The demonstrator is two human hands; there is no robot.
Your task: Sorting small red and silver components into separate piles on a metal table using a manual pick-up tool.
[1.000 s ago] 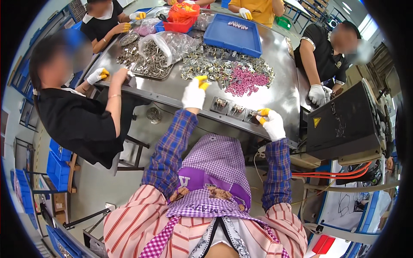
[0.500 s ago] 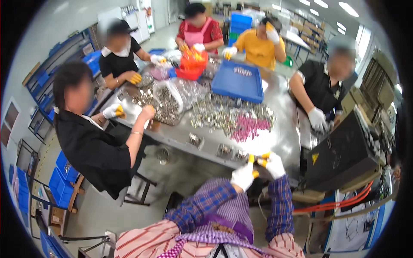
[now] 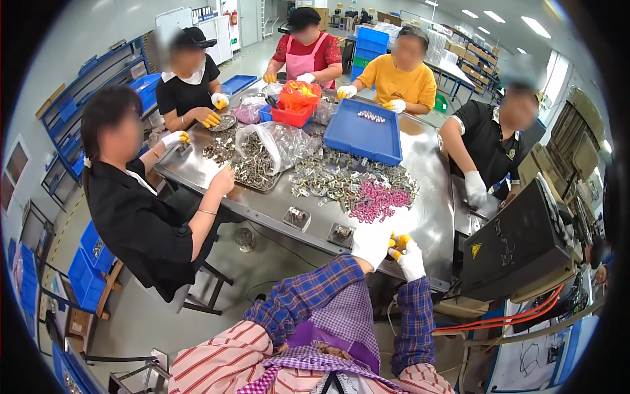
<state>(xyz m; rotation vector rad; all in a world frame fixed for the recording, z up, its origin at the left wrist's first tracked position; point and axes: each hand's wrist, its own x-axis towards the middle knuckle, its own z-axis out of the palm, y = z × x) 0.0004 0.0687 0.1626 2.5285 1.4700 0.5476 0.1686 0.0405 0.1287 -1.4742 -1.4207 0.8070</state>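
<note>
Over the table's near edge, my left hand (image 3: pixel 371 247), in a white glove with yellow fingertips, is closed, its fingers mostly hidden behind its back. Close beside it my right hand (image 3: pixel 411 260), gloved alike, has its fingertips pinched together. Whatever lies between the fingers is too small or too covered to make out. Just left of my left hand, a small square metal fixture (image 3: pixel 340 234) sits at the table edge, and a second metal fixture (image 3: pixel 297 218) stands farther left. Beyond my hands lie a heap of pink ring-like pieces (image 3: pixel 375 202) and a spread of small metal parts (image 3: pixel 328 176).
A blue tray (image 3: pixel 363 141) with a few pieces stands behind the parts. Farther left are a plastic bag (image 3: pixel 289 148) and a red bin (image 3: pixel 295 111). Several co-workers sit round the metal table (image 3: pixel 262 210). A dark machine box (image 3: pixel 518 236) stands at my right.
My left hand has moved forward over the table edge, hiding a fixture seen before; my right hand has shifted slightly left. The person in yellow has lowered a hand from the head.
</note>
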